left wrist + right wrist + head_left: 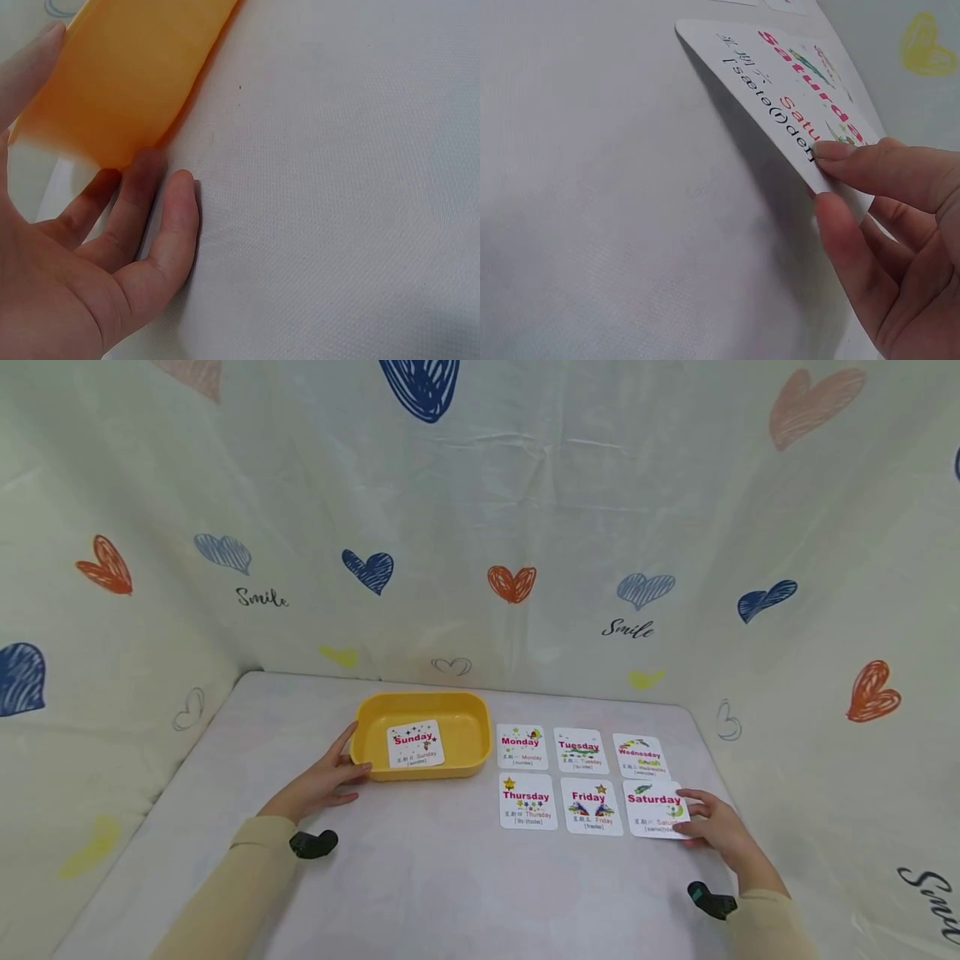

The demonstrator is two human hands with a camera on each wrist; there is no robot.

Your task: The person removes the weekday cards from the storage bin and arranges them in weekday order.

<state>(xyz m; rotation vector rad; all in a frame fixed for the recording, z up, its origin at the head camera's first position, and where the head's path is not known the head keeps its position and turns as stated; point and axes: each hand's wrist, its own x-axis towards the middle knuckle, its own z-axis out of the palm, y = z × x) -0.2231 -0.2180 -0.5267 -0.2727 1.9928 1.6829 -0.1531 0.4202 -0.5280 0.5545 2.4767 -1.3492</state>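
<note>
My right hand pinches the white Saturday card by its right edge. In the right wrist view the Saturday card is tilted, with a shadow beneath its near edge. My left hand holds the left end of a shallow yellow tray, its digits spread around the corner. The left wrist view shows fingertips against the outer wall of the tray. Inside the tray lies a Sunday card.
Monday, Tuesday and Wednesday cards form a row right of the tray. Thursday and Friday cards lie in front, left of Saturday. A heart-patterned curtain borders the white table.
</note>
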